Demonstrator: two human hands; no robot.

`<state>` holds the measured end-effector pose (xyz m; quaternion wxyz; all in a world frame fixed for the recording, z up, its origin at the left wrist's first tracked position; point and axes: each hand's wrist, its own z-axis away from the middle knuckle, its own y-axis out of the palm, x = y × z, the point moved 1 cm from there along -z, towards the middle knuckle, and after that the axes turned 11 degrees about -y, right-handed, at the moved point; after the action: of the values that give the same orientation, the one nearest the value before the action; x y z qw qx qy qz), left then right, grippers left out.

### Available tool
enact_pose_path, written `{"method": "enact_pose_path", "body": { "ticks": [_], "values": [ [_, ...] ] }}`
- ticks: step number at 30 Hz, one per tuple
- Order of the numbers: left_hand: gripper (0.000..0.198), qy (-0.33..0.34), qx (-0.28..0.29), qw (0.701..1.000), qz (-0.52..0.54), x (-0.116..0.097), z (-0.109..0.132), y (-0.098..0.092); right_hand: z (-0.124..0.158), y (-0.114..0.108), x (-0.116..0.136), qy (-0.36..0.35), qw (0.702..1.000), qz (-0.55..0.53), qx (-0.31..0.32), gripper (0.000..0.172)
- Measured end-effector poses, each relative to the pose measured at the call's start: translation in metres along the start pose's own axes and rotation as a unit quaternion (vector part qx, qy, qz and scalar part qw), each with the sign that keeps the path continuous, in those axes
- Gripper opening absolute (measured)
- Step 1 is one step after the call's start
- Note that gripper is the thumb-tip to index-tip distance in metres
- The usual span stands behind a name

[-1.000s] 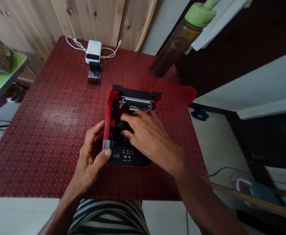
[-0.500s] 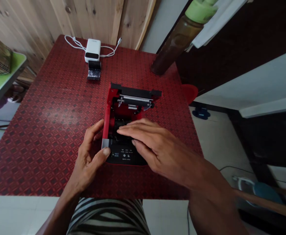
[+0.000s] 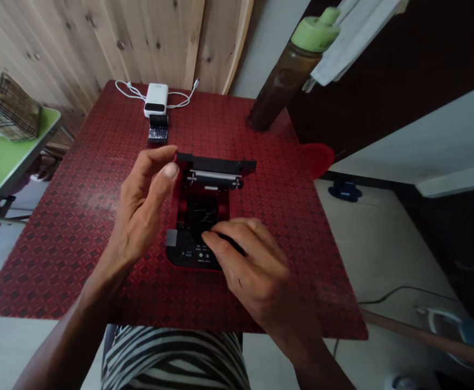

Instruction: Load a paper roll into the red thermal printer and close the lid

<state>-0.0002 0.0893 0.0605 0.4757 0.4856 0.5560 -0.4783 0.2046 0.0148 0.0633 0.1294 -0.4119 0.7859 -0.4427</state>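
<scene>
A small red and black label printer (image 3: 173,255) lies before me with its lid (image 3: 216,164) raised, showing a roller bar under the lid. In its bay is a black roll with a glossy strip (image 3: 202,215) that reaches toward the front panel. My left hand (image 3: 141,200) is closed at the lid's left corner, index finger on top and thumb just below. My right hand (image 3: 253,265) pinches the front end of the black strip above the panel; its fingers hide the printer's front right part.
A white power bank (image 3: 156,98) with a white cable and a curled black strip (image 3: 157,129) lie at the back of the red patterned table (image 3: 110,222). A brown bottle with a green cap (image 3: 279,76) stands at the back right. A green table (image 3: 1,157) is at left.
My left hand has moved from the printer's front left side up to the lid's corner. The lid is tilted slightly lower. My right hand has drawn back toward the front panel, fingers now pinched.
</scene>
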Motion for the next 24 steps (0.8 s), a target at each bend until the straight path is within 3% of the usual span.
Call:
{"method": "enact_pose_path", "body": {
  "ticks": [3,7,10,12,17,24],
  "values": [
    [0.029,-0.023,-0.037,0.999,0.000,0.004,0.017,-0.001,0.006,0.000,0.008,-0.027,0.997,0.070,-0.020,0.029],
    [0.025,-0.088,-0.034,0.995,0.030,0.019,0.044,0.001,0.011,0.003,0.015,-0.028,0.993,0.112,-0.037,0.025],
    [0.047,-0.144,-0.032,0.987,0.066,0.033,0.056,0.004,0.012,0.009,0.015,-0.003,0.995,0.087,-0.047,0.024],
    [0.060,-0.188,-0.029,0.978,0.081,0.039,0.060,0.006,0.013,0.013,0.014,0.008,0.997,0.052,-0.050,0.026],
    [0.062,-0.231,0.008,0.965,0.123,0.040,0.061,0.009,0.013,0.015,0.015,0.041,0.998,0.016,-0.041,0.033],
    [0.059,-0.247,0.003,0.961,0.123,0.035,0.058,0.008,0.010,0.010,0.017,0.049,0.999,0.000,-0.021,0.015]
  ]
}}
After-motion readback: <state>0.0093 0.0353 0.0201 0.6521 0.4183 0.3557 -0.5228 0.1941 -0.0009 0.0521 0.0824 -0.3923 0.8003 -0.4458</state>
